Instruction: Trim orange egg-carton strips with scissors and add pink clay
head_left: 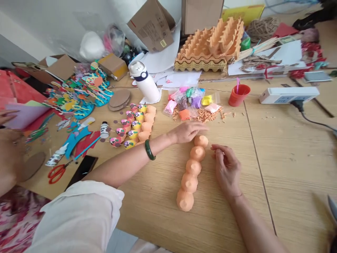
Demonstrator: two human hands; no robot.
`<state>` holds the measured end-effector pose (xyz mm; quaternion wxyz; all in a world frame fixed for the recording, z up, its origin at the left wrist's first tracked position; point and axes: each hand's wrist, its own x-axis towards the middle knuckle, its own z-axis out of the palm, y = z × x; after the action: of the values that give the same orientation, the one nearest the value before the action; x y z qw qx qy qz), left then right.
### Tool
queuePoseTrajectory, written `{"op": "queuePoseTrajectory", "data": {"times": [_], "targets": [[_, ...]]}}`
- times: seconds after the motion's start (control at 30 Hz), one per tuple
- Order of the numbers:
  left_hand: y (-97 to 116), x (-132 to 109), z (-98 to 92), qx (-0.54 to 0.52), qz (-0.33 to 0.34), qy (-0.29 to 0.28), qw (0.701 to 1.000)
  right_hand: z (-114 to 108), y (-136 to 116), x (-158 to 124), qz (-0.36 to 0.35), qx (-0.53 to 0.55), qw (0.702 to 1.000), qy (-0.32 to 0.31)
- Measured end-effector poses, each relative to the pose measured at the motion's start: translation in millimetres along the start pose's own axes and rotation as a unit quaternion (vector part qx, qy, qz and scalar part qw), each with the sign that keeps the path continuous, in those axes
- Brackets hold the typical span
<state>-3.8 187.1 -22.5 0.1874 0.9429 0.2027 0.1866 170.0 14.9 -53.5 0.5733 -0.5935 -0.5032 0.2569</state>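
An orange strip of egg-carton cups (pixel 193 168) lies bottom up on the table, running from near me to the far side. Just beyond its far cup, my left hand (pixel 187 132) reaches across, palm down, with its fingers stretched out and a dark green bangle on the wrist. To the right of the far cups rests my right hand (pixel 228 170), its fingers loosely curled and apart, with nothing visible in them. Past my left hand are orange shavings (pixel 206 115) and small bags of coloured clay (pixel 189 100).
Painted egg-carton strips (pixel 131 128) stand left of centre. Behind are a white bottle (pixel 147 86), stacked egg trays (pixel 202 47), a red cup (pixel 239 95) and a power strip (pixel 289 95). Red scissors (pixel 56 173) and glue (pixel 57 155) lie left, near another person's arm (pixel 9 161).
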Motion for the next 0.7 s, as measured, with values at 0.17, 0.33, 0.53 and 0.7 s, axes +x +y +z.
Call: {"op": "queuePoseTrajectory", "data": {"times": [0.17, 0.33, 0.53, 0.7], "targets": [[-6.2, 20.9, -14.7, 0.079, -0.043, 0.038, 0.995, 0.2, -2.7, 1.0, -0.008, -0.007, 1.0, 0.004], [0.9, 37.6, -9.1, 0.054, -0.02, 0.068, 0.996, 0.7, -2.9, 0.5, -0.016, -0.007, 1.0, -0.002], [14.4, 89.8, 24.9, 0.113, 0.095, -0.089, 0.985, 2.0, -4.1, 0.7, -0.029, -0.002, 1.0, 0.003], [-5.2, 93.1, 2.6, 0.236, 0.092, -0.115, 0.96, 1.8, -8.1, 0.5, -0.033, -0.006, 0.999, 0.002]]}}
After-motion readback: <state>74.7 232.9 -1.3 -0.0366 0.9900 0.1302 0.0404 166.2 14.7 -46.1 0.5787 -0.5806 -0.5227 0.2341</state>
